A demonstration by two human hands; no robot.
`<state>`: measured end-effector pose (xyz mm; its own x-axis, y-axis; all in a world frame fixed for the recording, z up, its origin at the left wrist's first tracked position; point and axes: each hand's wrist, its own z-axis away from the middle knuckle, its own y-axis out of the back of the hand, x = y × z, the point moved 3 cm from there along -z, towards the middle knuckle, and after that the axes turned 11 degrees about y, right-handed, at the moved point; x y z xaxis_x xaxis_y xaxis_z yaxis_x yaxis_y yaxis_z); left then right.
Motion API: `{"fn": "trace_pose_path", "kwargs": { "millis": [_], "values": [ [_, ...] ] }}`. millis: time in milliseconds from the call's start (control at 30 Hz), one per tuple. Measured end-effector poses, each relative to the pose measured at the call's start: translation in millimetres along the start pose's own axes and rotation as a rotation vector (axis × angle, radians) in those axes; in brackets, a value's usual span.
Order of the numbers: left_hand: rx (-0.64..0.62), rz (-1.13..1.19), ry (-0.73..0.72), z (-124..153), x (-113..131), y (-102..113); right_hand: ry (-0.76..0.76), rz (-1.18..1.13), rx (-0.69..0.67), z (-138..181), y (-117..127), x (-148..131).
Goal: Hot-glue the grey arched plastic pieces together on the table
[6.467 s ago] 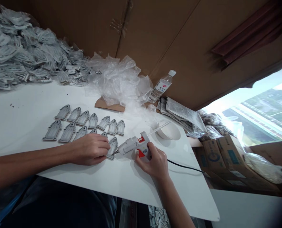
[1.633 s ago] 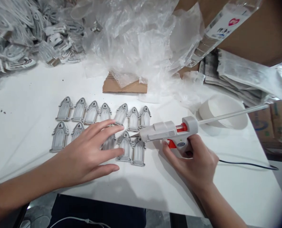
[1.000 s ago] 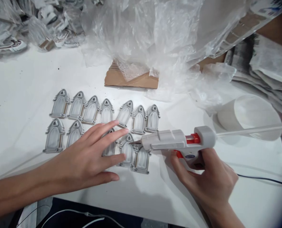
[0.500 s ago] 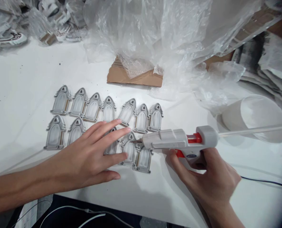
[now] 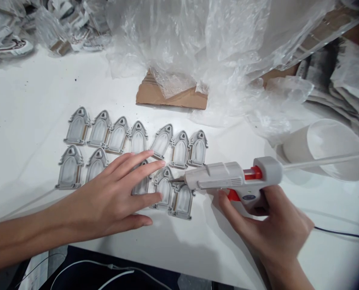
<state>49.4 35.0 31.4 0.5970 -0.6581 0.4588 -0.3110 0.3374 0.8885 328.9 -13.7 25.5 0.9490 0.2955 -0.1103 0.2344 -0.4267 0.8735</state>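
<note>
Two rows of small grey arch-shaped frames (image 5: 77, 128) lie on the white table (image 5: 25, 121). My left hand (image 5: 122, 195) is spread over the lower row, fingers apart, hiding part of it; its fingertips rest at or just over an arched frame (image 5: 164, 189). In my right hand (image 5: 270, 225) is a grey hot glue gun (image 5: 218, 176) with a red trigger, gripped by its handle. Its nozzle points left, at the upper part of the last two frames in the lower row. A clear glue stick (image 5: 327, 160) juts from the gun's back.
A translucent white plastic cup (image 5: 297, 145) lies tipped on the right. Crumpled clear plastic (image 5: 191, 36) covers the back, over a piece of brown cardboard (image 5: 170, 96). Wrapped items (image 5: 10, 46) are heaped at the back left. A black cord (image 5: 342, 233) runs off right.
The glue gun and my right hand have shifted slightly right, drawing the nozzle back a little. My left hand stays nearly where it was.
</note>
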Motion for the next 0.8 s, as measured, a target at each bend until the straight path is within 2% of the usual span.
{"fn": "trace_pose_path", "kwargs": {
  "millis": [200, 300, 533, 800],
  "values": [
    [0.028, -0.005, -0.009, -0.4, -4.0, 3.2, -0.027, -0.008, 0.004, -0.8, 2.6, 1.1],
    [0.031, -0.022, -0.033, -0.7, -5.8, 4.5, 0.001, -0.037, 0.003, -1.0, 3.7, -0.8],
    [0.026, -0.028, 0.028, -0.9, -2.8, 4.0, 0.076, -0.083, -0.026, -2.0, 4.8, -3.4],
    [0.036, -0.022, 0.03, -0.5, -5.3, 3.7, 0.1, -0.106, -0.059, -1.9, 3.9, -3.8]
  ]
}}
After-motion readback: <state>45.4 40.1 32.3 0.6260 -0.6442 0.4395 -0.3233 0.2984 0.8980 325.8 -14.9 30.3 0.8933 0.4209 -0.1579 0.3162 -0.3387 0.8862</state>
